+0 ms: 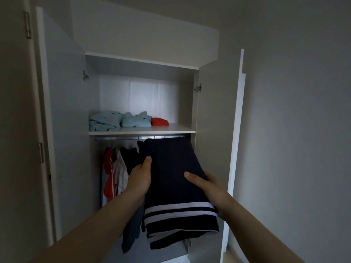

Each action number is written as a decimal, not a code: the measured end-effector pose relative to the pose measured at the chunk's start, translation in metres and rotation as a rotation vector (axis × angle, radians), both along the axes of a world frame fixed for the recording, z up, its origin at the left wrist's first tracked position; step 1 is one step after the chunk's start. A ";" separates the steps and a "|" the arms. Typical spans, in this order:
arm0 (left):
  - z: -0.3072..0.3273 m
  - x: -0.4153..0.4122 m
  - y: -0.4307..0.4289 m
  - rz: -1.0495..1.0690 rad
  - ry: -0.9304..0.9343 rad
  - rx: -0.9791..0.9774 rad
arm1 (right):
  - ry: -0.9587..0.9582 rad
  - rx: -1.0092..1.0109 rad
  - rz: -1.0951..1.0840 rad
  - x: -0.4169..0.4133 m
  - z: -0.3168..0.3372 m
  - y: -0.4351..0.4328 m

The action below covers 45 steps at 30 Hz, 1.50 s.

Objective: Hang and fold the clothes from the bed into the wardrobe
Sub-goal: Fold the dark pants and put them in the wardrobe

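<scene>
1. The left hand (141,179) is clamped on the left edge of a folded navy garment (171,177) of soft fabric with two white stripes. The thumb is on top and the fingers are hidden underneath.
2. The right hand (209,188) grips the right edge the same way, with its thumb lying flat across the top. The hands are apart, with the bundle held between them.
3. The navy garment is up in the air and tilted. Its striped end is nearest the person, and its far end is just under the front lip of the white wardrobe shelf (142,132).
4. On that shelf, at the left, sits a rumpled light blue folded pile (104,120). A second light blue folded pile (135,120) sits beside it, and a small red folded piece (160,121) is tucked against its right side.
5. Below the shelf runs a metal hanging rail (123,138). On hangers at its left end hang a red top with white stripes (110,168), a white top (121,171) and dark clothes (131,158).
6. Lower down, a grey-blue garment (131,234) hangs behind the left forearm.
7. Both doors stand wide open, the pale left door (62,111) and the pale right door (212,130), framing the white wardrobe (117,92).
</scene>
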<state>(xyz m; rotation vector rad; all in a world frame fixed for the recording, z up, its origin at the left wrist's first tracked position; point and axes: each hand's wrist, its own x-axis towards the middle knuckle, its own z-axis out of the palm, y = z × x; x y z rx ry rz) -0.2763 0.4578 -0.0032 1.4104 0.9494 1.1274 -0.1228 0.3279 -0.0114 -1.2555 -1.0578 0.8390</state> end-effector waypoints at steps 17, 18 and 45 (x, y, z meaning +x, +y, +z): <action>0.020 0.148 0.311 -0.160 -0.019 -0.051 | 0.039 0.028 -0.106 0.156 0.009 0.312; 0.022 0.161 0.327 -0.148 -0.012 -0.048 | 0.041 0.024 -0.108 0.170 0.010 0.329; 0.072 0.368 0.661 -0.265 -0.130 -0.037 | -0.123 0.033 -0.207 0.365 0.089 0.633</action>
